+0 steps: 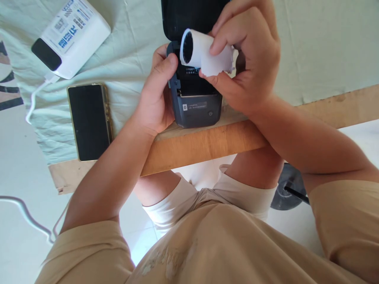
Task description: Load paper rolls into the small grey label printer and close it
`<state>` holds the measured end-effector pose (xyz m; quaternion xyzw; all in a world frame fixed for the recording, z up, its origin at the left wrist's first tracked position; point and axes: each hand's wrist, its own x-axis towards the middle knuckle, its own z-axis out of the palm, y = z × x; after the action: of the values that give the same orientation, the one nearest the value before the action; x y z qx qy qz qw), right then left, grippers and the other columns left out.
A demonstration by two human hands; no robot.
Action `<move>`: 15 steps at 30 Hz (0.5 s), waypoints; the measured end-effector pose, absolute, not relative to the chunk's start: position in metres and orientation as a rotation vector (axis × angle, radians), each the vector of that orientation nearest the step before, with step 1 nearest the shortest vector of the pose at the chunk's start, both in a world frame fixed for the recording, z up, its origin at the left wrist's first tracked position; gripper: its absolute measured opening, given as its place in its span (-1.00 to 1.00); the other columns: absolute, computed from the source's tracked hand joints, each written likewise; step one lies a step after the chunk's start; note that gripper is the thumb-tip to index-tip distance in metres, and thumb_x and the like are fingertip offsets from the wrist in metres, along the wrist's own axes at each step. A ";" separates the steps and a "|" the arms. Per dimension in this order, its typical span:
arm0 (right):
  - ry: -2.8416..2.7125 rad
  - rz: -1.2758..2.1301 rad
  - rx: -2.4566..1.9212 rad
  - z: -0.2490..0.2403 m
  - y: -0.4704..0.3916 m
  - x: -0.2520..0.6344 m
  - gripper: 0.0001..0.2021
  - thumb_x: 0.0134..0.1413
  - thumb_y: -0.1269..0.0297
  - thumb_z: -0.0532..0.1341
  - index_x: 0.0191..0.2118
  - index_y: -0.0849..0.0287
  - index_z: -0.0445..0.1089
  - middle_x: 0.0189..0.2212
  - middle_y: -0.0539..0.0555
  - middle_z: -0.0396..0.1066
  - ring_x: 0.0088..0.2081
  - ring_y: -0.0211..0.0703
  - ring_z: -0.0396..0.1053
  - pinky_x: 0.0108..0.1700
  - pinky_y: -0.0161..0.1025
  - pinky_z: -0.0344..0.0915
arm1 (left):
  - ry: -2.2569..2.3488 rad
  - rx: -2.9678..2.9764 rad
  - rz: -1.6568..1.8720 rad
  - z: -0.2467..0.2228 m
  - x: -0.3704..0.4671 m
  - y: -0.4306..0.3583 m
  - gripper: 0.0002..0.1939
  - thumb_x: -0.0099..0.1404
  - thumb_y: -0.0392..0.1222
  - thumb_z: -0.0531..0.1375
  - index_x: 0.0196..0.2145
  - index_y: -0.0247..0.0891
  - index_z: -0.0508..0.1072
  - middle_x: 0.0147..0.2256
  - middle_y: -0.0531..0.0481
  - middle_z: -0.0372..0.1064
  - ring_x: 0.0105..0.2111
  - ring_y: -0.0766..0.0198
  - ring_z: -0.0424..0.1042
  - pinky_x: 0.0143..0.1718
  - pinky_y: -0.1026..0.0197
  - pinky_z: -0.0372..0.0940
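Observation:
A small dark printer (197,112) stands at the table's front edge with its black lid (192,17) raised. My left hand (160,86) is wrapped round the printer's left side, thumb on the rim of the opening. Above the open compartment, my right hand (248,55) grips a white paper roll (201,49) between thumb and fingers. The roll lies tilted on its side, its dark hollow core facing left, and its loose paper end looks torn. The compartment under the roll is partly hidden by the roll and my right hand.
A phone (90,122) with a dark screen lies left of my left forearm. Behind it is a white power bank (77,35) with a white cable (34,98). Pale green cloth (322,47) covers the table, whose wooden edge (207,144) runs across the front.

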<state>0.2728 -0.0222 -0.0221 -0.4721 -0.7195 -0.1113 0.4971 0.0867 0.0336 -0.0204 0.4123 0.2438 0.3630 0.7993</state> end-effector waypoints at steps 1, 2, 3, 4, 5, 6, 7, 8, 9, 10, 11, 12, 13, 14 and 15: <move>-1.744 -0.266 -1.169 -0.022 -0.023 0.274 -0.87 0.48 0.26 0.21 -0.05 -0.01 0.52 -0.10 -0.08 0.54 0.01 -0.16 0.57 0.13 -0.07 0.56 | 0.533 0.873 0.811 -0.019 0.088 0.032 -0.84 0.39 0.02 0.39 -0.18 0.00 0.52 -0.07 0.04 0.63 0.40 -0.21 0.34 0.26 -0.21 0.39; -1.753 -0.262 -1.178 -0.022 -0.023 0.274 -0.88 0.47 0.26 0.21 -0.04 -0.01 0.52 -0.09 -0.08 0.54 0.01 -0.15 0.57 0.12 -0.07 0.57 | 0.542 0.863 0.831 -0.018 0.089 0.031 -0.86 0.36 -0.04 0.39 -0.19 -0.01 0.51 -0.11 0.03 0.61 0.39 -0.18 0.36 0.24 -0.18 0.41; -1.765 -0.257 -1.182 -0.022 -0.024 0.274 -0.88 0.46 0.26 0.22 -0.04 -0.02 0.52 -0.08 -0.07 0.54 0.00 -0.15 0.57 0.11 -0.07 0.57 | 0.554 0.859 0.833 -0.017 0.090 0.030 -0.86 0.34 -0.10 0.39 -0.19 -0.02 0.51 -0.15 0.03 0.59 0.37 -0.15 0.38 0.22 -0.15 0.42; -1.778 -0.252 -1.181 -0.022 -0.024 0.274 -0.88 0.45 0.27 0.23 -0.04 -0.02 0.52 -0.07 -0.07 0.54 0.00 -0.16 0.57 0.11 -0.07 0.57 | 0.574 0.855 0.844 -0.015 0.091 0.029 -0.86 0.32 -0.13 0.39 -0.20 -0.04 0.50 -0.20 0.03 0.56 0.35 -0.12 0.41 0.19 -0.12 0.44; -1.789 -0.248 -1.178 -0.022 -0.024 0.274 -0.88 0.43 0.29 0.24 -0.03 -0.01 0.52 -0.06 -0.06 0.54 0.00 -0.16 0.57 0.10 -0.08 0.56 | 0.596 0.855 0.845 -0.014 0.092 0.028 -0.87 0.32 -0.15 0.38 -0.21 -0.06 0.50 -0.23 0.03 0.54 0.32 -0.09 0.43 0.16 -0.09 0.45; -1.795 -0.244 -1.175 -0.022 -0.024 0.273 -0.87 0.41 0.31 0.26 -0.03 -0.01 0.52 -0.05 -0.05 0.53 0.00 -0.17 0.56 0.10 -0.08 0.56 | 0.619 0.854 0.855 -0.013 0.093 0.028 -0.89 0.33 -0.16 0.37 -0.22 -0.07 0.51 -0.25 0.03 0.52 0.30 -0.06 0.46 0.14 -0.06 0.45; -1.797 -0.235 -1.178 -0.022 -0.024 0.273 -0.86 0.40 0.33 0.26 -0.02 0.00 0.53 -0.05 -0.05 0.53 0.00 -0.18 0.56 0.10 -0.09 0.55 | 0.637 0.851 0.871 -0.012 0.094 0.027 -0.91 0.33 -0.16 0.35 -0.24 -0.08 0.51 -0.27 0.04 0.50 0.27 -0.03 0.48 0.12 -0.03 0.46; -1.798 -0.220 -1.181 -0.021 -0.024 0.272 -0.86 0.41 0.34 0.25 -0.03 0.02 0.54 -0.05 -0.05 0.53 0.01 -0.19 0.56 0.10 -0.10 0.55 | 0.645 0.844 0.884 -0.013 0.095 0.028 -0.93 0.35 -0.15 0.34 -0.25 -0.08 0.51 -0.27 0.05 0.48 0.25 -0.01 0.51 0.11 -0.01 0.47; -1.798 -0.201 -1.179 -0.020 -0.024 0.272 -0.87 0.43 0.33 0.24 -0.04 0.04 0.55 -0.06 -0.05 0.53 0.02 -0.21 0.57 0.09 -0.11 0.55 | 0.639 0.835 0.896 -0.013 0.095 0.029 -0.94 0.35 -0.15 0.33 -0.26 -0.08 0.50 -0.28 0.06 0.48 0.22 0.00 0.54 0.08 0.00 0.48; -1.802 -0.174 -1.181 -0.019 -0.025 0.272 -0.86 0.47 0.30 0.22 -0.07 0.06 0.56 -0.07 -0.06 0.52 0.02 -0.23 0.58 0.09 -0.12 0.55 | 0.620 0.828 0.891 -0.015 0.095 0.030 -0.94 0.35 -0.16 0.33 -0.26 -0.07 0.51 -0.28 0.07 0.48 0.20 0.00 0.57 0.05 -0.01 0.51; -1.806 -0.141 -1.186 -0.019 -0.025 0.272 -0.83 0.51 0.26 0.21 -0.10 0.07 0.57 -0.09 -0.07 0.52 0.01 -0.24 0.59 0.09 -0.13 0.56 | 0.591 0.826 0.866 -0.017 0.094 0.031 -0.94 0.34 -0.17 0.34 -0.26 -0.06 0.51 -0.27 0.07 0.49 0.18 -0.01 0.59 0.02 -0.02 0.53; -1.811 -0.108 -1.193 -0.018 -0.025 0.272 -0.79 0.54 0.21 0.20 -0.13 0.07 0.59 -0.10 -0.07 0.51 0.00 -0.25 0.59 0.08 -0.12 0.57 | 0.562 0.824 0.850 -0.019 0.092 0.033 -0.93 0.33 -0.16 0.35 -0.26 -0.05 0.52 -0.26 0.07 0.50 0.16 -0.03 0.61 -0.03 -0.04 0.55; -1.815 -0.084 -1.192 -0.018 -0.025 0.272 -0.76 0.55 0.17 0.20 -0.14 0.07 0.60 -0.11 -0.06 0.50 0.00 -0.24 0.60 0.07 -0.12 0.58 | 0.535 0.827 0.829 -0.021 0.091 0.035 -0.92 0.32 -0.16 0.37 -0.25 -0.03 0.52 -0.25 0.07 0.51 0.15 -0.05 0.61 -0.06 -0.06 0.57; -1.816 -0.076 -1.189 -0.018 -0.025 0.273 -0.74 0.55 0.15 0.21 -0.14 0.06 0.62 -0.11 -0.05 0.48 -0.01 -0.23 0.59 0.07 -0.11 0.59 | 0.514 0.833 0.824 -0.023 0.089 0.037 -0.91 0.32 -0.15 0.38 -0.24 -0.02 0.53 -0.23 0.07 0.53 0.15 -0.06 0.62 -0.09 -0.07 0.58; -1.821 -0.084 -1.181 -0.018 -0.025 0.273 -0.74 0.54 0.13 0.21 -0.13 0.05 0.64 -0.13 -0.04 0.46 -0.02 -0.22 0.58 0.07 -0.10 0.59 | 0.500 0.844 0.821 -0.024 0.087 0.038 -0.90 0.33 -0.13 0.39 -0.22 -0.02 0.54 -0.21 0.07 0.54 0.15 -0.06 0.61 -0.09 -0.07 0.58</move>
<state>0.2727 -0.0250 -0.0179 -0.4811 -0.7417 -0.0341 0.4662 0.0871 0.0384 -0.0243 0.3937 0.2332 0.3829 0.8025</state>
